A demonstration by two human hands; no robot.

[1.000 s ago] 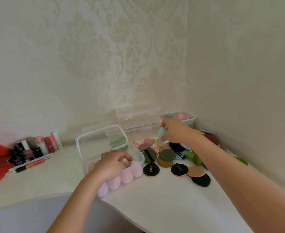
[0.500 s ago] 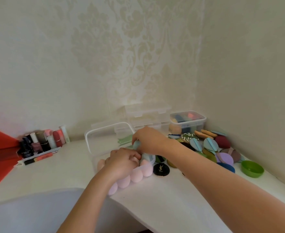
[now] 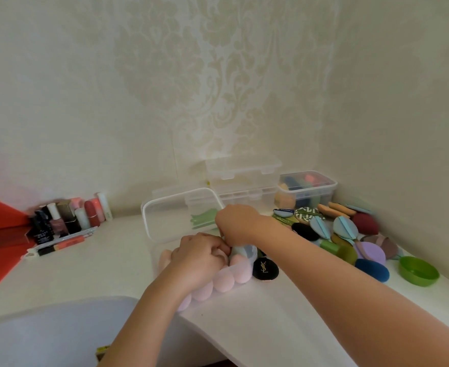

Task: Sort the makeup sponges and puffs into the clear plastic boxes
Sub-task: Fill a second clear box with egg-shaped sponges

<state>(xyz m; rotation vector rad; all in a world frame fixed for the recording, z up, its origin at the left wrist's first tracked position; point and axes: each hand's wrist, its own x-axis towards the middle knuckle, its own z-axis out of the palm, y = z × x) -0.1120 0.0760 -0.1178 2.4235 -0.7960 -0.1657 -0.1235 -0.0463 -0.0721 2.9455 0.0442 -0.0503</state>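
The pale blue sponge [image 3: 238, 250] sits at the far right corner of the open clear plastic box [image 3: 252, 260], partly sunk in beside the rows of pink sponges [image 3: 226, 280] that already fill most of it. Your right hand [image 3: 238, 221] comes down on it from above and behind, fingers curled over its top, so it looks gripped and pressed in, though the fingertips themselves are hidden. Your left hand [image 3: 201, 258] is just beside it on the near left side, knuckles up and fingers curled over the pink sponges. Whether it pinches one or only holds them aside, you cannot tell from here. The relation that matters is this: the sponge lies between your two hands, with the only free gap at that right corner, so it probably has to go straight down there with its long axis upright like its neighbours. The hinged lid [image 3: 170, 218] stands open behind the hands. The black puff [image 3: 265, 268] touches the box's right end, and the unsorted pile of puffs [image 3: 345, 229] spreads along the desk [image 3: 271, 327] further right, nearer your right hand.
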